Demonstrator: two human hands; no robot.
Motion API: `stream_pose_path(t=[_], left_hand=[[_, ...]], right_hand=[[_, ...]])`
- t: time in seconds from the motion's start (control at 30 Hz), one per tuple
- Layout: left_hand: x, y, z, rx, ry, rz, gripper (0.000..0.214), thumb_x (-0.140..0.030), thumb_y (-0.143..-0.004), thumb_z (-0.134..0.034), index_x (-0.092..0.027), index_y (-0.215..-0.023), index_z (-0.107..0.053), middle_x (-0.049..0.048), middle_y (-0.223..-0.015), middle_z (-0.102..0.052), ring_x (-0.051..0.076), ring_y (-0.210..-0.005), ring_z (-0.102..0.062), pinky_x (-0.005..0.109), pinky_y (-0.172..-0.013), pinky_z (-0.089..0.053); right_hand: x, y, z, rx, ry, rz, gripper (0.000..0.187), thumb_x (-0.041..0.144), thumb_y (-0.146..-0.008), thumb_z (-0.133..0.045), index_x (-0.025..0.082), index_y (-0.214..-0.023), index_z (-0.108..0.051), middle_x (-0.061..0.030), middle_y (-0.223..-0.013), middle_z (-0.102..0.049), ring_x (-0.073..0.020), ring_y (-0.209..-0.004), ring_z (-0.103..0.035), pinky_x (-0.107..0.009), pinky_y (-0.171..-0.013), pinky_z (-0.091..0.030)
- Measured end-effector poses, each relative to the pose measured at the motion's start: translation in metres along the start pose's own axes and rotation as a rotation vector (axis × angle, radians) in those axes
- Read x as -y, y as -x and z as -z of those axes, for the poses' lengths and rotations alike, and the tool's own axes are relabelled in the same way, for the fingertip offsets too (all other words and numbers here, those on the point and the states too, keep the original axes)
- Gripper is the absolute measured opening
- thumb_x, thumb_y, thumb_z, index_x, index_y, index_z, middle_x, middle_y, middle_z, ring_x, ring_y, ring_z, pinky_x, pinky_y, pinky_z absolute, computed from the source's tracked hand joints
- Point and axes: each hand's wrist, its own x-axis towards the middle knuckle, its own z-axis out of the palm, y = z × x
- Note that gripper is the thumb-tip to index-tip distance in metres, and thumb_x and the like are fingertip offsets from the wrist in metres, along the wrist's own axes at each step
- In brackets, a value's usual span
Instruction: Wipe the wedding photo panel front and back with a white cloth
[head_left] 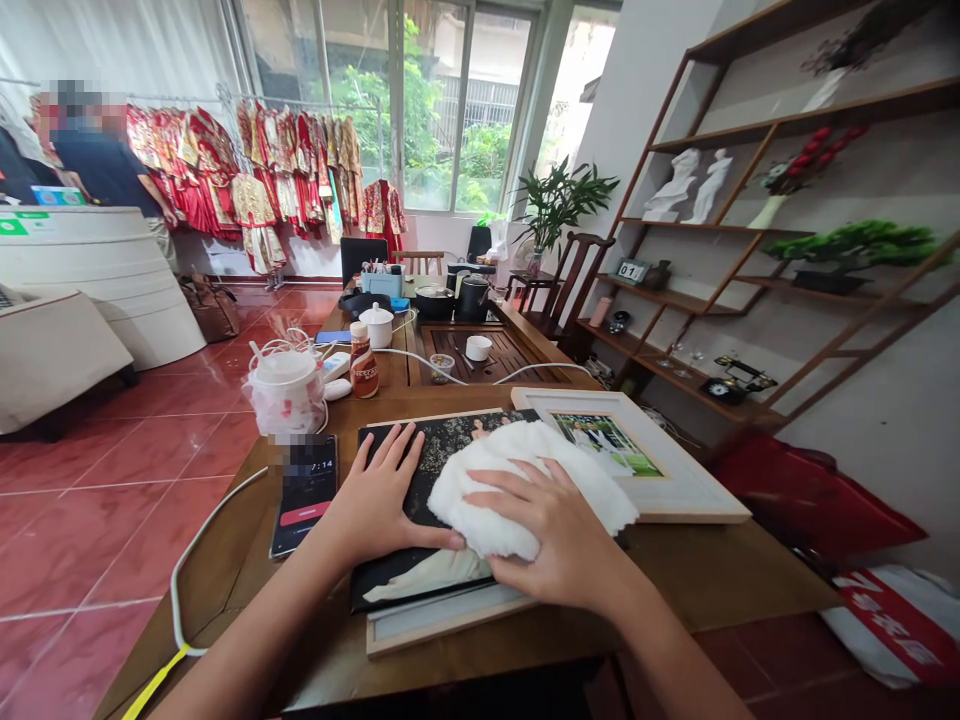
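Note:
My left hand (pixel 382 490) lies flat with spread fingers on a dark wedding picture (pixel 409 480) in a light wooden frame (pixel 450 622), which rests on the table. My right hand (pixel 551 530) presses a crumpled white cloth (pixel 487 490) onto that picture, and the cloth hides its middle. Just beyond the cloth, a second framed wedding photo (pixel 607 445) with a wide white mat lies flat. A smartphone (pixel 304 490) with a lit screen sits left of my left hand.
A white cable (pixel 180 590) trails over the wooden table's (pixel 720 565) left edge. Farther along stand a bagged white container (pixel 285 385), a sauce bottle (pixel 364 365) and a tea tray (pixel 487 355). Wooden shelves (pixel 750 270) rise on the right. A person (pixel 105 170) stands by red garments (pixel 195 170).

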Motion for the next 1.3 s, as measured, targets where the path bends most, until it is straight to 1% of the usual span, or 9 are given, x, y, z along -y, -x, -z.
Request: stream_pose_path(t=[0.1, 0.17, 0.47, 0.57, 0.67, 0.87, 0.97, 1.07, 1.3], left_hand=[[0.000, 0.000, 0.000, 0.005, -0.005, -0.006, 0.110, -0.083, -0.070, -0.046, -0.012, -0.151, -0.019, 0.0154, -0.156, -0.019, 0.034, -0.145, -0.010, 0.056, -0.114, -0.008], [0.001, 0.000, 0.000, 0.010, -0.003, -0.014, 0.112, -0.084, -0.070, -0.044, -0.012, -0.151, -0.017, 0.0151, -0.157, -0.018, 0.033, -0.145, -0.010, 0.056, -0.115, -0.008], [0.001, 0.000, 0.000, 0.000, 0.016, -0.023, 0.119, -0.088, -0.063, -0.047, -0.015, -0.152, -0.016, 0.0151, -0.156, -0.020, 0.036, -0.144, -0.012, 0.058, -0.113, -0.010], [-0.001, 0.000, 0.000, 0.000, 0.010, -0.006, 0.117, -0.088, -0.065, -0.046, -0.015, -0.152, -0.018, 0.0149, -0.156, -0.020, 0.035, -0.144, -0.012, 0.058, -0.113, -0.010], [-0.003, 0.000, 0.001, 0.007, 0.004, 0.008, 0.116, -0.088, -0.067, -0.043, -0.013, -0.151, -0.019, 0.0154, -0.156, -0.019, 0.034, -0.144, -0.011, 0.057, -0.114, -0.009], [-0.004, 0.000, 0.003, 0.023, 0.009, 0.019, 0.120, -0.092, -0.064, -0.038, -0.010, -0.151, -0.019, 0.0164, -0.157, -0.016, 0.034, -0.145, -0.011, 0.056, -0.114, -0.007], [-0.003, 0.000, 0.003, 0.021, 0.016, 0.004, 0.122, -0.092, -0.063, -0.037, -0.010, -0.151, -0.018, 0.0166, -0.157, -0.016, 0.035, -0.144, -0.010, 0.056, -0.114, -0.007], [-0.002, 0.000, 0.003, 0.030, 0.016, -0.011, 0.122, -0.092, -0.063, -0.037, -0.010, -0.151, -0.017, 0.0169, -0.157, -0.015, 0.035, -0.144, -0.009, 0.057, -0.114, -0.007], [0.000, 0.001, 0.001, 0.024, -0.004, -0.024, 0.118, -0.089, -0.066, -0.041, -0.012, -0.152, -0.015, 0.0144, -0.157, -0.014, 0.034, -0.145, -0.008, 0.058, -0.114, -0.008]], right_hand=[[0.001, 0.010, 0.001, 0.014, 0.002, -0.013, 0.051, 0.036, -0.070, -0.061, 0.040, -0.121, -0.058, 0.0035, -0.135, -0.055, -0.0310, -0.118, -0.048, -0.051, -0.097, -0.025], [0.000, 0.008, 0.001, 0.017, 0.003, -0.015, 0.050, 0.036, -0.071, -0.062, 0.039, -0.121, -0.058, 0.0021, -0.134, -0.055, -0.0306, -0.118, -0.049, -0.050, -0.098, -0.025], [-0.021, -0.042, -0.003, -0.039, 0.065, -0.036, 0.049, 0.039, -0.074, -0.060, 0.033, -0.122, -0.059, -0.0018, -0.134, -0.055, -0.0295, -0.119, -0.048, -0.049, -0.096, -0.030], [-0.021, -0.046, -0.003, -0.058, 0.059, -0.046, 0.047, 0.039, -0.076, -0.059, 0.031, -0.122, -0.059, -0.0020, -0.135, -0.055, -0.0295, -0.118, -0.047, -0.049, -0.095, -0.030], [-0.015, -0.035, -0.003, -0.069, 0.051, -0.046, 0.047, 0.038, -0.075, -0.059, 0.030, -0.121, -0.059, -0.0018, -0.136, -0.054, -0.0306, -0.118, -0.046, -0.049, -0.096, -0.028], [0.001, 0.006, -0.001, -0.063, 0.031, -0.057, 0.046, 0.033, -0.073, -0.060, 0.034, -0.119, -0.059, 0.0027, -0.136, -0.054, -0.0301, -0.118, -0.045, -0.047, -0.095, -0.027], [0.003, 0.013, 0.001, -0.054, 0.037, -0.060, 0.047, 0.031, -0.073, -0.060, 0.036, -0.120, -0.057, 0.0046, -0.136, -0.053, -0.0288, -0.117, -0.046, -0.047, -0.094, -0.027], [-0.001, 0.004, 0.002, -0.042, 0.054, -0.057, 0.046, 0.036, -0.075, -0.060, 0.035, -0.120, -0.057, 0.0036, -0.136, -0.053, -0.0282, -0.116, -0.047, -0.047, -0.094, -0.029], [-0.016, -0.036, -0.002, -0.055, 0.120, -0.084, 0.047, 0.042, -0.079, -0.056, 0.031, -0.124, -0.056, -0.0004, -0.139, -0.051, -0.0299, -0.117, -0.047, -0.049, -0.094, -0.030]])
